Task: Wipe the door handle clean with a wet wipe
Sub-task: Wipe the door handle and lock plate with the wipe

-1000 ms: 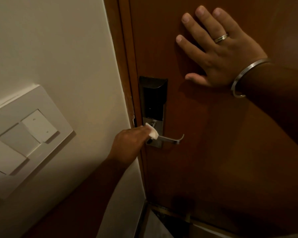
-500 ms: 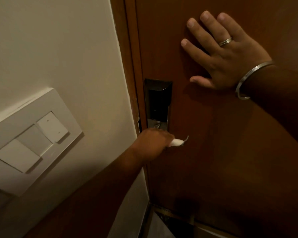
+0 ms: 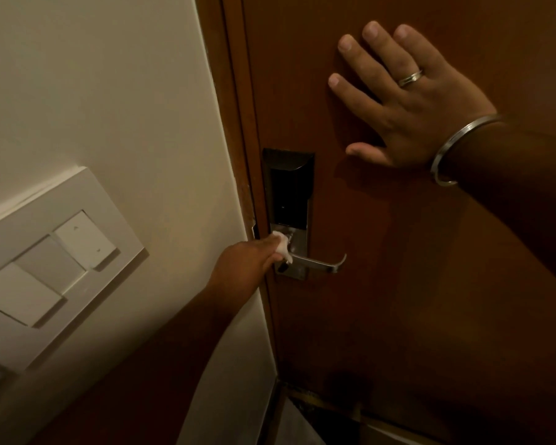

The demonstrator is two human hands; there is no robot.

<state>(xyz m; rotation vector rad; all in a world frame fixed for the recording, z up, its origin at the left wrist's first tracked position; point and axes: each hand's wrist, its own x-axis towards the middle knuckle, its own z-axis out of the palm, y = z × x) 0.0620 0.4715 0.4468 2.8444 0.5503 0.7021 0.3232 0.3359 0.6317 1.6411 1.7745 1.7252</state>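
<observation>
Head view: left hand [image 3: 249, 261] grip pinches wet wipe [image 3: 281, 247] against door handle [image 3: 315, 263] base; right hand [image 3: 405, 101] flat, fingers spread.

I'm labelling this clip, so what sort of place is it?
Probably a hotel room entrance: a wooden door with an electronic card lock above its lever handle, and a wall switch panel beside it.

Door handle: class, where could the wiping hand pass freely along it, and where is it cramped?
Free: the lever from the wet wipe out to its curled tip, bare door beyond. The right hand lies flat higher up, clear. Cramped: the left hand sits at the lever's base, between lock plate and door frame.
</observation>
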